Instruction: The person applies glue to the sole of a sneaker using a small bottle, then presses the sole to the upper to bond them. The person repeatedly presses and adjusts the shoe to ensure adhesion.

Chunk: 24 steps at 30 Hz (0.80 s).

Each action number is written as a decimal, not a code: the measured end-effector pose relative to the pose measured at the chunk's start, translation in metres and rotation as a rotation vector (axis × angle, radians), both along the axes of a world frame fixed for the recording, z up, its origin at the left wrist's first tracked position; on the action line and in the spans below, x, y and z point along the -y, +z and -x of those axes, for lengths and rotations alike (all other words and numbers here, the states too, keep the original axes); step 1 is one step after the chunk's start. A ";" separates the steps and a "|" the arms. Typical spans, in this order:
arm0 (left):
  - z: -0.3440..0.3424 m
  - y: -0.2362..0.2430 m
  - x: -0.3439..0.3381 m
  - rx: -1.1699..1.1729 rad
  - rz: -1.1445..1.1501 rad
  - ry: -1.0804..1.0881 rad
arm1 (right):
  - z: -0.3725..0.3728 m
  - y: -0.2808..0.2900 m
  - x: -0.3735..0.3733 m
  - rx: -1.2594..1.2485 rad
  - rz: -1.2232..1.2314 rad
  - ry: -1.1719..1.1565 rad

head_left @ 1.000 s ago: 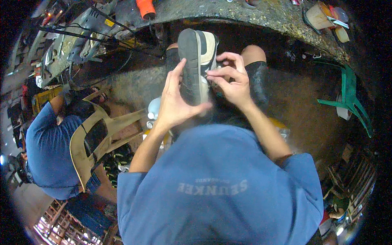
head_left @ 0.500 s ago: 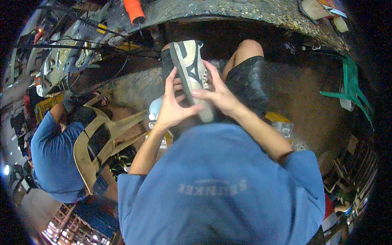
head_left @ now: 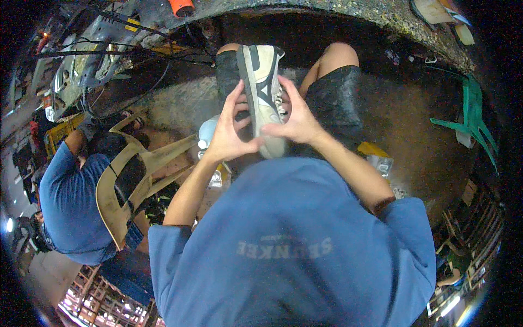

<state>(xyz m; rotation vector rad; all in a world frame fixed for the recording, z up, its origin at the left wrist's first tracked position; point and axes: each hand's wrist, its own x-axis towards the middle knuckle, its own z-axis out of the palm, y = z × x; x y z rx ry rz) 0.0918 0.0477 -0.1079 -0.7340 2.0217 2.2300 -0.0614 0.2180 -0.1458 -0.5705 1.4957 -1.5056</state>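
Observation:
A sneaker (head_left: pixel 263 87) in cream, grey and dark tones is held over my lap, its heel end pointing away and its toe toward me. On the left, my left hand (head_left: pixel 231 133) grips the sole side, fingers along the edge and thumb by the toe. My right hand (head_left: pixel 298 119) closes round the laced side, with its thumb lying across the toe. White laces (head_left: pixel 282 101) show next to my right fingers. The underside of the sneaker is hidden.
A rough work ledge (head_left: pixel 327 6) curves across the front, with an orange cylinder (head_left: pixel 181 6) over it. To the left, a co-worker in a blue shirt (head_left: pixel 76 207) sits by a beige plastic chair (head_left: pixel 139 163). A green chair (head_left: pixel 473 114) stands at right; cables (head_left: pixel 109 53) run at far left.
The sneaker and both hands sit slightly farther right in view, and the surroundings have shifted a little too. Both hands keep their hold on the sneaker.

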 end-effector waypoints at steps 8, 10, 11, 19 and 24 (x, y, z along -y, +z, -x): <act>-0.008 -0.010 -0.006 -0.083 -0.022 0.046 | -0.003 -0.006 0.003 0.034 0.065 0.011; -0.007 -0.009 -0.007 -0.119 -0.043 0.041 | -0.003 -0.003 0.004 0.073 0.003 0.003; -0.005 -0.008 -0.008 -0.135 -0.001 0.042 | -0.001 0.001 0.003 0.002 0.062 0.016; 0.003 0.019 -0.006 0.028 0.025 0.122 | -0.005 0.029 -0.005 -0.088 0.055 0.030; 0.004 0.027 -0.002 0.032 0.078 0.070 | -0.009 0.008 -0.006 0.048 0.034 0.009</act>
